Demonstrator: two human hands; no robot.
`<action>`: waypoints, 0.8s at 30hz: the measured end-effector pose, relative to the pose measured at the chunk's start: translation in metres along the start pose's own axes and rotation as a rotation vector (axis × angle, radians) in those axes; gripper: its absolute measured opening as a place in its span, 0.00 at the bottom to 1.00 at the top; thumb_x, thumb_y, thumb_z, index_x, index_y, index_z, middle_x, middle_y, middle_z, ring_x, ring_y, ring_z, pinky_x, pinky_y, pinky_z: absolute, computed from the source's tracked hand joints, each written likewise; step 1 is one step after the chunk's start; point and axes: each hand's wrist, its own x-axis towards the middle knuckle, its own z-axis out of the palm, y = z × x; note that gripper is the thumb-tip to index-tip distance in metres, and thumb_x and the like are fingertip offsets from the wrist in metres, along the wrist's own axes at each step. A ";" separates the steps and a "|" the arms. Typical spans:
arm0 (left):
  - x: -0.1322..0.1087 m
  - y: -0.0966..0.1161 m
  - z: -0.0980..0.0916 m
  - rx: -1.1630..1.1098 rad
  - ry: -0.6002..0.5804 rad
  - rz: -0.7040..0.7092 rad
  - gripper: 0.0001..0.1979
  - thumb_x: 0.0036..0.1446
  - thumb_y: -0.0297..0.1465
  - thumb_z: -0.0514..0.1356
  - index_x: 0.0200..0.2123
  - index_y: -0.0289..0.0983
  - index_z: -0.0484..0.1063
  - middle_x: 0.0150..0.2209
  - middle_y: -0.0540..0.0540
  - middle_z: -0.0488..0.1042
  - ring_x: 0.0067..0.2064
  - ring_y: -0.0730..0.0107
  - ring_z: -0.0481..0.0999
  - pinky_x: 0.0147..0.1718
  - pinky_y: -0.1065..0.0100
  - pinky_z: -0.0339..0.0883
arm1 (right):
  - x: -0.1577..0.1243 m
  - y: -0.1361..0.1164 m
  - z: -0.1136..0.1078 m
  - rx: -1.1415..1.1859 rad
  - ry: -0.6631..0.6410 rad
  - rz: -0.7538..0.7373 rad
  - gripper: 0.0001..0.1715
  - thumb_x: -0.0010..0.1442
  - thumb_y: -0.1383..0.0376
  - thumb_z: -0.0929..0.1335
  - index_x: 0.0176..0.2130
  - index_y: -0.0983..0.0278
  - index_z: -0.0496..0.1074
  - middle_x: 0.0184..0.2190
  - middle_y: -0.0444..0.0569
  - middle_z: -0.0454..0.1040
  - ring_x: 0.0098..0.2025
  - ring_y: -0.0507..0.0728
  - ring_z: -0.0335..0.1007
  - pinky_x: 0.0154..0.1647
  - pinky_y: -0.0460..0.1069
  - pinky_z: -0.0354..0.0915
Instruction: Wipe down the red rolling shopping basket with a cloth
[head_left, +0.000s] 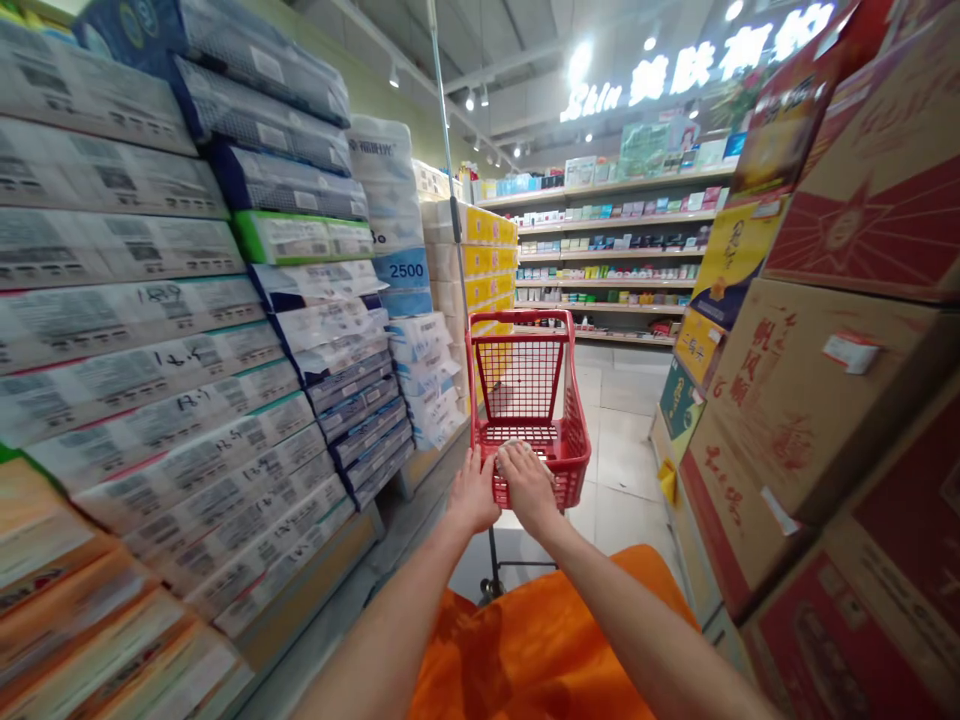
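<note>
The red cart (571, 468) stands in the aisle, between stacked white packs (292, 350) and cardboard cartons (780, 390). The left hand (474, 490) rests on its near rim, the right hand (529, 485) just beside, over something whitish; both have bent fingers, but how closed, I cannot tell.

I'm in a shop: stocked shelves (622, 283), piled cartons (780, 390), a glowing sign (690, 66), a red shopping cart (574, 430).
</note>
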 end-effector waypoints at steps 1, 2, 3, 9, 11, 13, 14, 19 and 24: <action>-0.001 -0.003 -0.001 -0.007 0.001 -0.023 0.39 0.44 0.31 0.54 0.60 0.29 0.44 0.64 0.36 0.37 0.64 0.59 0.38 0.58 0.60 0.44 | 0.000 -0.001 0.001 0.002 0.002 -0.015 0.20 0.60 0.71 0.59 0.51 0.66 0.66 0.52 0.52 0.67 0.56 0.58 0.58 0.57 0.54 0.53; -0.002 -0.006 -0.001 -0.015 -0.002 -0.052 0.40 0.45 0.32 0.53 0.60 0.27 0.42 0.64 0.35 0.37 0.64 0.59 0.39 0.59 0.60 0.44 | -0.002 0.002 0.000 -0.003 0.008 -0.014 0.21 0.59 0.72 0.58 0.51 0.66 0.66 0.52 0.52 0.67 0.56 0.58 0.57 0.57 0.54 0.53; -0.004 -0.010 -0.001 -0.021 -0.007 -0.079 0.41 0.45 0.32 0.53 0.60 0.25 0.40 0.64 0.35 0.37 0.64 0.59 0.39 0.59 0.59 0.43 | -0.004 0.007 -0.002 -0.011 0.019 0.000 0.21 0.59 0.72 0.58 0.51 0.66 0.66 0.52 0.52 0.66 0.56 0.58 0.57 0.57 0.54 0.53; -0.009 -0.021 0.004 -0.001 -0.029 -0.115 0.41 0.45 0.30 0.50 0.61 0.27 0.35 0.64 0.39 0.35 0.64 0.62 0.36 0.59 0.52 0.39 | -0.001 -0.008 0.005 -0.009 0.017 0.026 0.22 0.59 0.72 0.59 0.53 0.66 0.64 0.53 0.52 0.65 0.57 0.58 0.55 0.58 0.55 0.52; -0.010 -0.026 0.005 0.015 -0.029 -0.107 0.40 0.46 0.31 0.50 0.61 0.29 0.35 0.64 0.40 0.35 0.64 0.62 0.35 0.59 0.51 0.39 | 0.010 -0.030 0.013 0.027 -0.006 -0.035 0.22 0.58 0.71 0.60 0.52 0.65 0.65 0.53 0.52 0.64 0.57 0.58 0.56 0.57 0.54 0.53; -0.011 -0.031 0.005 0.020 -0.043 -0.114 0.41 0.46 0.33 0.51 0.61 0.29 0.35 0.64 0.40 0.35 0.64 0.62 0.36 0.59 0.50 0.39 | 0.017 -0.043 0.017 0.053 -0.013 -0.093 0.22 0.58 0.71 0.60 0.52 0.65 0.65 0.54 0.51 0.64 0.57 0.58 0.56 0.57 0.54 0.53; -0.012 -0.033 0.005 0.018 -0.056 -0.123 0.42 0.45 0.33 0.51 0.61 0.29 0.36 0.64 0.40 0.35 0.64 0.62 0.36 0.59 0.50 0.39 | 0.017 -0.042 0.017 0.059 -0.013 -0.120 0.22 0.57 0.72 0.60 0.52 0.65 0.65 0.54 0.51 0.63 0.58 0.58 0.55 0.58 0.55 0.53; -0.016 -0.033 0.011 0.003 -0.040 -0.170 0.41 0.44 0.29 0.51 0.61 0.27 0.37 0.64 0.38 0.35 0.64 0.61 0.35 0.59 0.51 0.39 | -0.011 0.012 0.001 0.024 0.061 -0.034 0.27 0.57 0.76 0.56 0.55 0.65 0.62 0.56 0.52 0.62 0.61 0.59 0.48 0.58 0.58 0.52; -0.016 -0.024 0.020 -0.053 0.030 -0.271 0.41 0.45 0.29 0.51 0.60 0.24 0.35 0.64 0.35 0.35 0.64 0.60 0.37 0.59 0.55 0.42 | -0.020 0.016 0.000 -0.004 0.141 0.040 0.25 0.59 0.75 0.55 0.54 0.66 0.62 0.55 0.53 0.63 0.60 0.59 0.49 0.57 0.58 0.52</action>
